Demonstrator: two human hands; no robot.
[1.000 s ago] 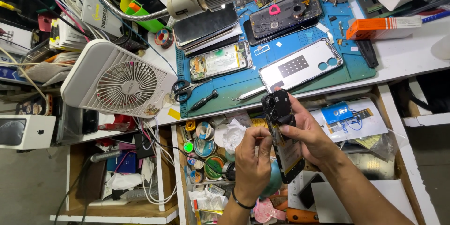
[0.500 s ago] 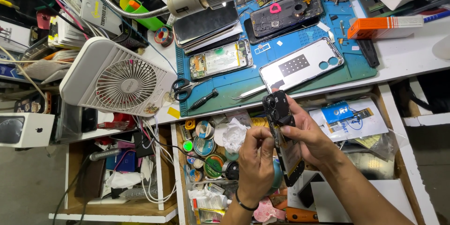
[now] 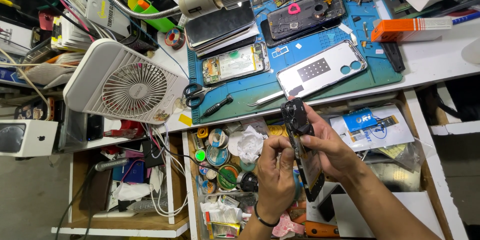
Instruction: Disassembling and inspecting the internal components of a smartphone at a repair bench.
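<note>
Both hands work on an opened phone (image 3: 302, 150), held edge-on and tilted above an open drawer (image 3: 425, 170) just below the front edge of the worktop (image 3: 440, 50). The right hand (image 3: 332, 147) is clamped around the phone from the right, thumb across its upper part near the dark camera end, fingers wrapped behind. The left hand (image 3: 276, 175) closes on the phone's left edge from below, its fingertips pinched against the frame beside the right thumb (whether a small tool sits between those fingers cannot be told). A dark band circles the left wrist.

Inside the drawer, left of the hands, lie round tins and tape rolls (image 3: 218, 155) and a crumpled white tissue (image 3: 250, 144); to the right lies a clear bag with a blue-and-white card (image 3: 372, 126).

On the worktop above, a blue-green repair mat (image 3: 385, 72) carries a silver back cover (image 3: 322, 68), an opened phone with its green board showing (image 3: 233, 64), a dark transparent case (image 3: 305, 14), tweezers (image 3: 265, 99) and a black screwdriver (image 3: 217, 105). Scissors (image 3: 194, 93) lie at the mat's left edge, near a white desk fan (image 3: 125, 84). An orange box (image 3: 411, 29) sits to the right.
</note>
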